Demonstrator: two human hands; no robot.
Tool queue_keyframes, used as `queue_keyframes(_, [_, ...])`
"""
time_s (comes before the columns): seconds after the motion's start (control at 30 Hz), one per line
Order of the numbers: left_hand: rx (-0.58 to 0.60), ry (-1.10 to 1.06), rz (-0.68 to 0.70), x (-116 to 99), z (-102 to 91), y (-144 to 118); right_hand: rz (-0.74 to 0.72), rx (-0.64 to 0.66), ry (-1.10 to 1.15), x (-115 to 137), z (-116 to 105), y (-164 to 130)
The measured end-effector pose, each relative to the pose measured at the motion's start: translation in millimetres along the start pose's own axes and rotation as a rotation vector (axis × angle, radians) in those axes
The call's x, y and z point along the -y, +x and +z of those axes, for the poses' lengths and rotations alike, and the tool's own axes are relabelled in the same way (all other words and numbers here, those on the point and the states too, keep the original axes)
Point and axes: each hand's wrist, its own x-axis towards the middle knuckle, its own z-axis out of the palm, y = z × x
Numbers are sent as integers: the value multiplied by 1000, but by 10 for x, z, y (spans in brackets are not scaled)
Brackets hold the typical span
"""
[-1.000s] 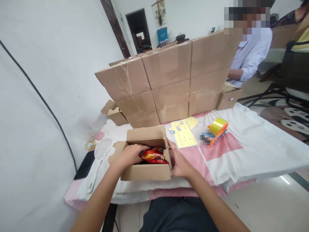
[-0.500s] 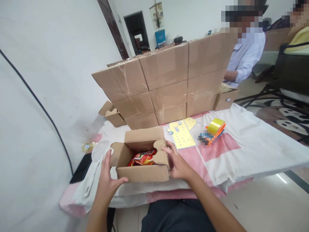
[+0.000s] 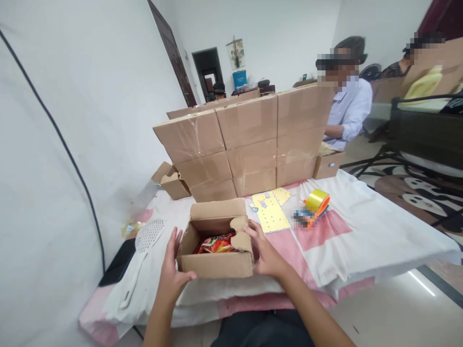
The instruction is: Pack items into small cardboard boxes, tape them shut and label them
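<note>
An open cardboard box (image 3: pixel 217 265) sits near the table's front edge, with shiny red snack packets (image 3: pixel 217 243) inside. Its back flap (image 3: pixel 218 208) stands up, and a notched right flap (image 3: pixel 241 242) leans inward over the packets. My left hand (image 3: pixel 176 267) presses on the left side, thumb on the front wall and fingers up along the edge. On the opposite side, my right hand (image 3: pixel 264 250) grips the right wall, fingertips by the notched flap. Right of the box lie a yellow patterned sheet (image 3: pixel 271 214) and a tape dispenser (image 3: pixel 314 206) with yellow tape.
A wall of taped cardboard boxes (image 3: pixel 251 161) stands behind. Small open boxes (image 3: pixel 175 185) flank it. A white perforated paddle (image 3: pixel 149 236) and a black flat device (image 3: pixel 118 262) lie at left. A person in a pale shirt (image 3: pixel 349 111) is beyond the stack.
The box's left flap, which leaned outward, has swung up and inward. My left hand has moved right, against the box. My right hand keeps its place, and the view has tilted up slightly.
</note>
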Motion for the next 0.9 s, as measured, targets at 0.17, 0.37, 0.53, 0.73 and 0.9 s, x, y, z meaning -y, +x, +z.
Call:
queue_keyframes(0.17, [76,84,67,84,-15,67,-29,-14,27,-13,8,5])
queue_keyframes(0.37, [178,307,288,36,-117,162,-30,-11,34,-33,14,5])
queue_keyframes(0.53, [198,429,340,-29,-136,131,-48,-7,27,-41,7,5])
queue_keyframes(0.73, [274,608,336,-214,-150,68,-45,-4,35,-52,8,6])
queue_keyframes(0.9, [289,661,307,-426,-124,1,-52,-14,50,-42,9,10])
